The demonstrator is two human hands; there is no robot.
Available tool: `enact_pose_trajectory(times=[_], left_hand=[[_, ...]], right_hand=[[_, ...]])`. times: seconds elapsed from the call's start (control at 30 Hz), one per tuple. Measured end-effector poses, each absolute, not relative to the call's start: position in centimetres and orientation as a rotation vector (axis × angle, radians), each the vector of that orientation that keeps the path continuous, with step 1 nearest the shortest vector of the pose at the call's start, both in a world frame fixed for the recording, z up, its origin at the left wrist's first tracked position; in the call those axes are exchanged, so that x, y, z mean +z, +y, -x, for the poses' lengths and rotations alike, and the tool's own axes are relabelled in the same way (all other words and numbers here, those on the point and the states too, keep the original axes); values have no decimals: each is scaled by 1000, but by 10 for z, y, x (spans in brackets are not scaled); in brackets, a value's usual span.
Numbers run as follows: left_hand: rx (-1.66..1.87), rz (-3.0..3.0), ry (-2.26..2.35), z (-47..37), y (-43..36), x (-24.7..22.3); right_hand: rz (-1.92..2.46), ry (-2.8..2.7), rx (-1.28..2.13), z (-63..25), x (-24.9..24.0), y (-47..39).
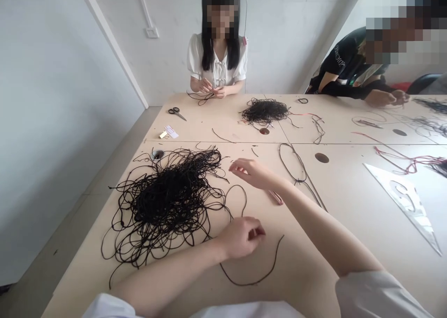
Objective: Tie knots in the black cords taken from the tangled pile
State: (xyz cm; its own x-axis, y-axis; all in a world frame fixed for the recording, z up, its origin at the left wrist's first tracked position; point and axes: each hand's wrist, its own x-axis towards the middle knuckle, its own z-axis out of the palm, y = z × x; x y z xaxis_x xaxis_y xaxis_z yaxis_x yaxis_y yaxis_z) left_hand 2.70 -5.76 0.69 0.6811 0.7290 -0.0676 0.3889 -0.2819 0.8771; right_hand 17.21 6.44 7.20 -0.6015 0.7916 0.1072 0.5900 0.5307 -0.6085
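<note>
A large tangled pile of black cord (167, 199) lies on the table to the left of both my hands. My left hand (244, 238) is low over the table near the pile's right side, fingers curled in. A loose black cord (256, 283) runs behind this hand and curves out to its right; whether the fingers grip it is hidden. Farther off, my right hand (248, 171) hovers just right of the pile's upper end. Its fingers are bent and drawn together, and anything thin between them is too small to make out.
Black-handled scissors (177, 113) and small paper tags (171, 131) lie at the far left. Another black cord pile (267, 111) sits before a co-worker (218, 66); a second co-worker (356, 66) works at right. A clear set square (401, 206) and a cord loop (293, 162) lie rightward.
</note>
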Motion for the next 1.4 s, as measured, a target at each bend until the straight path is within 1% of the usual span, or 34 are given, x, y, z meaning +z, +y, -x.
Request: enact_pose_trajectory(times=[0.13, 0.23, 0.27, 0.33, 0.37, 0.43, 0.53, 0.6, 0.73, 0.77, 0.87, 0.97, 1.07, 1.17, 1.23, 1.3, 1.4], left_hand=[[618, -1858, 929, -1, -43, 54], [797, -1984, 1160, 34, -30, 93], [851, -1992, 1259, 47, -27, 102], [904, -1974, 1422, 69, -24, 113], [903, -1965, 1491, 78, -25, 115], [872, -1946, 1583, 90, -27, 115], [804, -1950, 1618, 95, -32, 114], [785, -1973, 1591, 92, -34, 117], [781, -2011, 1546, 83, -36, 132], [788, -2017, 1550, 82, -36, 137], [869, -2041, 1574, 81, -35, 154], [945, -2012, 1640, 82, -32, 164], [951, -1900, 1638, 76, -25, 163], [854, -1776, 1439, 59, -13, 153], [767, -1707, 1296, 45, -4, 143], [725, -1708, 1191, 32, 2, 133], [622, -1732, 1168, 26, 5, 123]], right_hand=[[1167, -2461, 998, -206, 80, -10], [1073, -2609, 1232, -217, 71, -67], [1095, -2648, 1228, -218, 66, -84], [1098, -2755, 1107, -217, 53, -112], [1103, -2796, 1011, -215, 48, -122], [1120, -2796, 928, -210, 39, -130], [1297, -2605, 901, -200, 32, -117], [1476, -2433, 768, -191, 29, -94], [1684, -2268, 517, -176, 23, -31], [1758, -2246, 487, -173, 20, -16], [1801, -2245, 513, -166, 15, 16], [1741, -2286, 576, -164, 16, 26], [1672, -2284, 640, -163, 30, 22], [1546, -2207, 757, -160, 57, 16], [1308, -2084, 869, -157, 78, 12], [1161, -2028, 867, -156, 94, 8], [1132, -2024, 778, -162, 103, 1]])
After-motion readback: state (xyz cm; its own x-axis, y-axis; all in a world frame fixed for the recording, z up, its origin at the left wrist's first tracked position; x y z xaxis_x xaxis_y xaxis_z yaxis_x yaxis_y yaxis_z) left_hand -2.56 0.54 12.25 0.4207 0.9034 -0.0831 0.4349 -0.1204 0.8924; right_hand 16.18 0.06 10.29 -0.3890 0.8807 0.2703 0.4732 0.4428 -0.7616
